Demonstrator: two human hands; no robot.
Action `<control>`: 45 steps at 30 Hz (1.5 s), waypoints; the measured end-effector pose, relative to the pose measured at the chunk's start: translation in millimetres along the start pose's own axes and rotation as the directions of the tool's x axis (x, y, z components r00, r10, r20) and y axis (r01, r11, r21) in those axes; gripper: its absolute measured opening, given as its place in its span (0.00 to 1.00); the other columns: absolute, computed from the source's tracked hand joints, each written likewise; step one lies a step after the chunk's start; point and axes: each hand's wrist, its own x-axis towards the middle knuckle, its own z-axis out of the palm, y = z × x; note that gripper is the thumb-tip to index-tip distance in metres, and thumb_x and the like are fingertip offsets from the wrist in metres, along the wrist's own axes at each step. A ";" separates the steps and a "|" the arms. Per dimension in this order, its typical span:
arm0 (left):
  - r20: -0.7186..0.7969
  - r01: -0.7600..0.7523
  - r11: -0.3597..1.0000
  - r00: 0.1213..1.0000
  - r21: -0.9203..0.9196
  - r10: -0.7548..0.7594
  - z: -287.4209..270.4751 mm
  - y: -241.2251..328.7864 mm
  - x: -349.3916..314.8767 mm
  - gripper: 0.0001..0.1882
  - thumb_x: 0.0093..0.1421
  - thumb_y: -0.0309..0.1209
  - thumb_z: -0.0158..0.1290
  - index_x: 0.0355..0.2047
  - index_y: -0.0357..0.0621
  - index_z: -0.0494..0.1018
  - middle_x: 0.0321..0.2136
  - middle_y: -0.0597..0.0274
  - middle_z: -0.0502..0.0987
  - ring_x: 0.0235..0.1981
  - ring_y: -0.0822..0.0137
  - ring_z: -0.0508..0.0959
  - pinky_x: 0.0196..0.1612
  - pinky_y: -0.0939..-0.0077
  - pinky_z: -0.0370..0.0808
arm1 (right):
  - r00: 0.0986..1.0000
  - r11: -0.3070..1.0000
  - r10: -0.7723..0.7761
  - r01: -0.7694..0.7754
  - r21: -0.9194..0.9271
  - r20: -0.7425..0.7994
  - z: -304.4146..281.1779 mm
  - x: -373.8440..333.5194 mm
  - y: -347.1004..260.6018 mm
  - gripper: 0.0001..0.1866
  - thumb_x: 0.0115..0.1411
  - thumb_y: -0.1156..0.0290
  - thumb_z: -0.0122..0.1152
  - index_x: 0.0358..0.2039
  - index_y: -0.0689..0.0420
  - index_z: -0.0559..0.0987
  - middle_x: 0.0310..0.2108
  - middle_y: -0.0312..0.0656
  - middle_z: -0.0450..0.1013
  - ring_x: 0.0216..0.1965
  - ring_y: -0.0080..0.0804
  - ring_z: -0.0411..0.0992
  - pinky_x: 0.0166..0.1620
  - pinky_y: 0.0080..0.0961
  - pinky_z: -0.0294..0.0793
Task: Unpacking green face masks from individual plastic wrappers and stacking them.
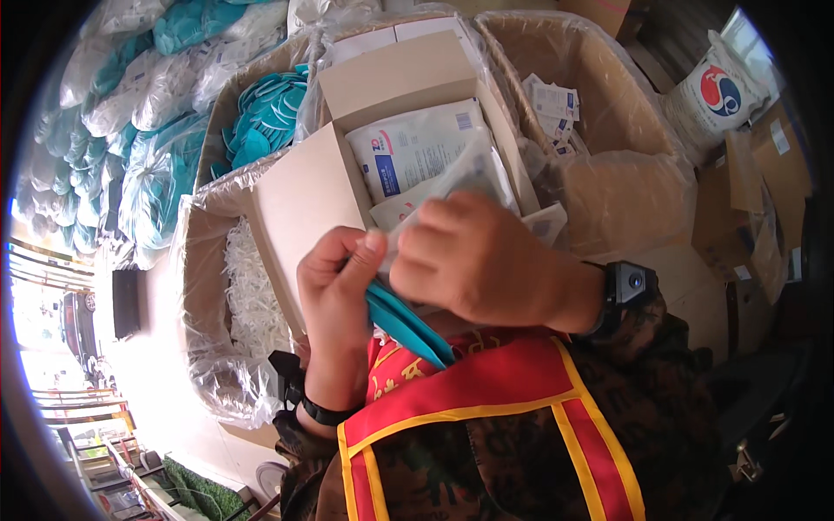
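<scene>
Teal item (408,328): folded, layers slightly parted, slanting down rightward from the left hand (339,276). Whitish packet (471,167): blurred, extending upward from the right hand (478,256), partly covered.

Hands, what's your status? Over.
Left hand gripping folded teal piece. Right hand blurred, fingers curled, hold unclear. Both partly hide open carton of white packets.

Camouflage sleeves (645,328); yellow-edged red trim (473,386); black wristbands (325,412)
</scene>
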 end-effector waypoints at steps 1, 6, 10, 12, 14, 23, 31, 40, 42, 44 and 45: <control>-0.001 0.001 1.000 1.000 0.001 -0.001 -2.4 -3.5 4.6 0.07 0.60 0.27 0.58 0.26 0.37 0.76 0.21 0.72 0.74 0.23 0.83 0.68 0.27 0.88 0.64 | 0.995 0.997 -0.073 0.074 -0.007 0.068 -3.0 0.1 -6.7 0.04 0.49 0.68 0.57 0.24 0.53 0.72 0.24 0.34 0.66 0.32 0.31 0.68 0.34 0.27 0.68; -0.088 0.041 0.995 0.995 -0.087 -0.048 -16.3 -15.5 33.7 0.09 0.62 0.28 0.56 0.25 0.38 0.75 0.22 0.69 0.76 0.23 0.80 0.71 0.28 0.87 0.66 | 0.958 0.950 -0.248 0.211 0.232 0.145 -28.6 -9.8 -47.3 0.07 0.48 0.66 0.57 0.26 0.53 0.74 0.29 0.35 0.69 0.36 0.30 0.69 0.35 0.26 0.69; -0.055 0.004 0.999 0.998 -0.037 -0.006 -24.5 -24.9 40.4 0.07 0.61 0.28 0.56 0.30 0.36 0.78 0.23 0.65 0.78 0.25 0.78 0.74 0.31 0.86 0.69 | 0.963 0.902 -0.240 0.176 0.395 0.121 -51.5 -14.4 -50.9 0.07 0.49 0.67 0.57 0.27 0.54 0.74 0.31 0.36 0.71 0.37 0.31 0.70 0.35 0.26 0.71; -0.002 -0.050 0.997 0.999 0.057 0.050 -23.8 -20.2 36.2 0.06 0.61 0.27 0.56 0.32 0.35 0.78 0.25 0.64 0.79 0.27 0.77 0.75 0.33 0.85 0.69 | 0.970 0.898 -0.224 0.166 0.406 0.098 -57.3 -9.3 -40.8 0.07 0.50 0.67 0.57 0.29 0.55 0.74 0.31 0.37 0.70 0.35 0.31 0.70 0.34 0.28 0.72; 0.052 -0.107 0.983 0.994 0.150 0.100 -20.1 -8.7 23.2 0.06 0.60 0.25 0.57 0.33 0.34 0.79 0.26 0.63 0.79 0.29 0.76 0.75 0.35 0.84 0.70 | 0.983 0.958 -0.128 0.087 0.275 0.133 -53.6 -1.5 -18.2 0.07 0.51 0.68 0.58 0.30 0.56 0.74 0.30 0.37 0.68 0.35 0.32 0.70 0.39 0.28 0.74; 0.216 -0.370 0.829 0.928 0.419 0.305 2.8 19.0 -7.4 0.04 0.59 0.22 0.56 0.33 0.34 0.78 0.25 0.65 0.77 0.28 0.76 0.74 0.31 0.84 0.69 | 0.996 0.977 0.027 -0.044 0.209 0.084 -11.8 11.4 26.8 0.05 0.49 0.71 0.60 0.26 0.57 0.75 0.28 0.37 0.67 0.36 0.36 0.69 0.42 0.30 0.71; 0.107 -0.084 0.993 0.991 0.082 0.075 4.9 -4.6 1.1 0.08 0.62 0.27 0.56 0.27 0.37 0.74 0.22 0.74 0.72 0.26 0.83 0.66 0.28 0.87 0.63 | 0.995 0.997 -0.059 0.063 -0.046 0.083 -9.0 1.5 -2.7 0.03 0.47 0.69 0.57 0.23 0.54 0.75 0.27 0.33 0.66 0.35 0.28 0.65 0.39 0.24 0.64; -0.070 -0.021 0.994 0.997 -0.107 0.013 -19.8 -21.4 42.7 0.11 0.64 0.32 0.54 0.25 0.41 0.72 0.20 0.69 0.74 0.18 0.81 0.70 0.22 0.87 0.65 | 0.987 0.913 -0.159 0.143 0.383 0.009 -35.3 -9.8 -43.8 0.08 0.44 0.70 0.57 0.27 0.57 0.75 0.31 0.36 0.68 0.36 0.30 0.67 0.36 0.26 0.68; -0.122 -0.012 0.998 0.993 -0.067 0.004 -27.5 -23.4 50.5 0.12 0.65 0.34 0.52 0.25 0.43 0.72 0.19 0.72 0.73 0.17 0.84 0.67 0.21 0.88 0.63 | 0.985 0.906 -0.167 0.139 0.400 0.035 -53.5 -11.9 -43.6 0.11 0.44 0.69 0.58 0.30 0.57 0.76 0.33 0.38 0.69 0.36 0.32 0.69 0.36 0.26 0.71; -0.124 -0.021 0.995 0.992 -0.101 0.008 -42.7 -25.6 52.7 0.10 0.65 0.32 0.53 0.26 0.43 0.73 0.20 0.71 0.74 0.18 0.83 0.69 0.20 0.87 0.63 | 0.990 0.878 -0.141 0.131 0.460 -0.012 -62.6 -11.9 -40.5 0.10 0.46 0.68 0.58 0.30 0.57 0.76 0.34 0.39 0.70 0.36 0.33 0.71 0.37 0.27 0.72; -0.119 -0.067 0.998 0.991 -0.006 0.065 -50.5 -27.9 52.6 0.09 0.64 0.30 0.54 0.27 0.42 0.73 0.21 0.70 0.75 0.19 0.83 0.70 0.22 0.88 0.64 | 0.993 0.896 -0.116 0.112 0.430 -0.018 -60.6 -12.6 -32.4 0.11 0.46 0.67 0.59 0.31 0.56 0.76 0.33 0.39 0.70 0.34 0.34 0.72 0.37 0.28 0.73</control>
